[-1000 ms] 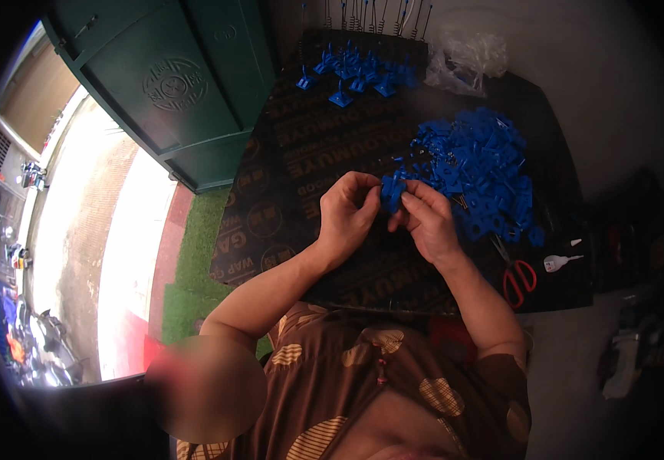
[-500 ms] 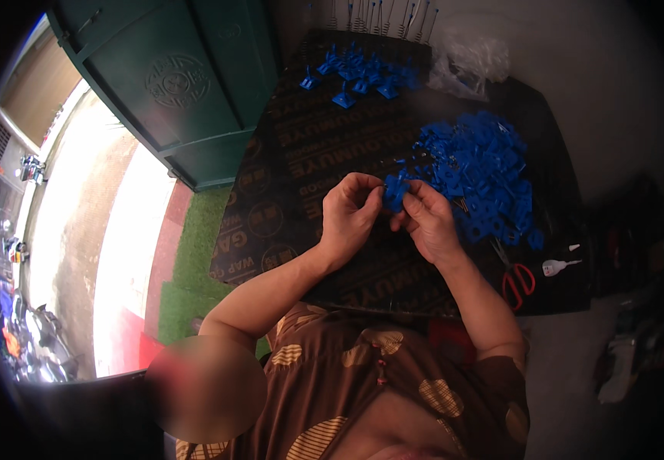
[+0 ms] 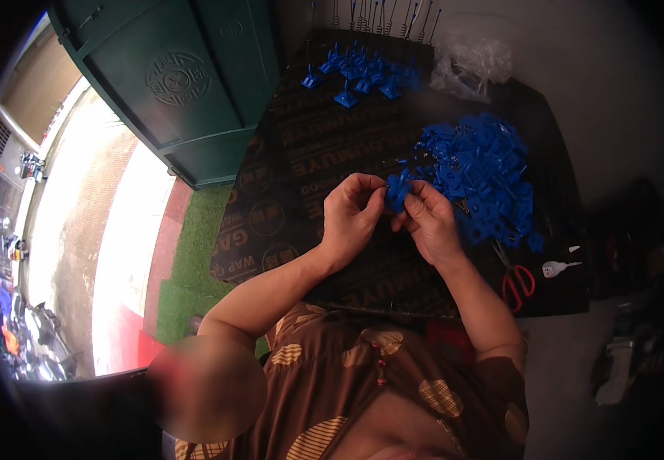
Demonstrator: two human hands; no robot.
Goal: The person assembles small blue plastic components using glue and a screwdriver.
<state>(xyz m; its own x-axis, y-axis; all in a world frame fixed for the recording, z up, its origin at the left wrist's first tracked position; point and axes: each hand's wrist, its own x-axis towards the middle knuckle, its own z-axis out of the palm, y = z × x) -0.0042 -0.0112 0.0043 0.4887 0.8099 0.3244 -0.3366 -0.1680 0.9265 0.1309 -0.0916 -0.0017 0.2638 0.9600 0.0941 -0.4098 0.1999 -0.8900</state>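
Between my two hands, over the dark board tabletop (image 3: 301,222), is a small blue plastic part (image 3: 397,192). My right hand (image 3: 430,222) pinches its right side between thumb and fingers. My left hand (image 3: 351,218) is closed in a pinch at its left edge; whether it grips the part itself or something tiny there is too small to tell. Just beyond my right hand lies a big heap of loose blue plastic parts (image 3: 485,169). Farther off, at the back of the table, stands a group of blue pieces with upright stems (image 3: 366,73).
Scissors with red handles (image 3: 517,285) lie right of my right forearm, beside a small white bottle with a thin nozzle (image 3: 559,268). A crumpled clear plastic bag (image 3: 474,65) sits at the back right. Thin wires with coils (image 3: 382,19) stand along the far edge. A green door (image 3: 179,100) is left.
Both hands keep almost the same pose around the blue part. The whole view has shifted very slightly.
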